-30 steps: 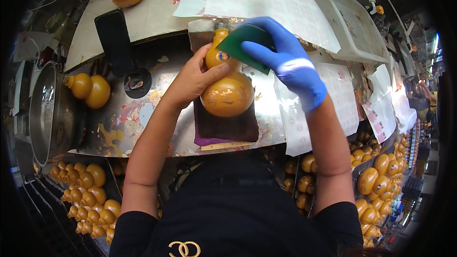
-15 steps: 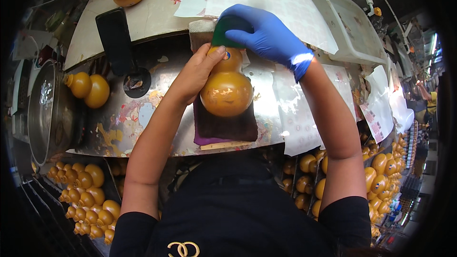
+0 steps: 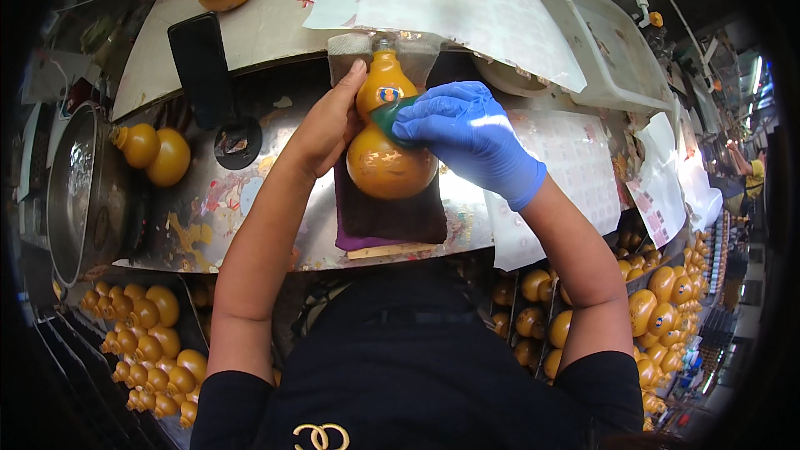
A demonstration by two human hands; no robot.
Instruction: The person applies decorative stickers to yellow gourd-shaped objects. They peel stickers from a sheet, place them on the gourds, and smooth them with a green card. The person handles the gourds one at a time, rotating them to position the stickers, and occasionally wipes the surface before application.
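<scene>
A yellow-brown gourd-shaped bottle lies on a dark folded cloth, its threaded neck pointing away from me. A small round decal shows on its upper bulb. My bare left hand grips the bottle along the left side of the upper bulb, thumb up; its other fingers are mostly hidden. In a blue glove, my right hand pinches a green flexible pad, possibly a scraper. The pad bends against the bottle's waist, just below the decal.
Printed sheets cover the raised board behind. A phone on a stand and a metal basin holding another gourd bottle are left. A white tray stands back right. Several gourd bottles fill racks below the table.
My right hand has brought the green pad down from the bottle's neck end to its waist, uncovering the threaded neck and the decal. My left hand still holds the bottle, its thumb now higher.
</scene>
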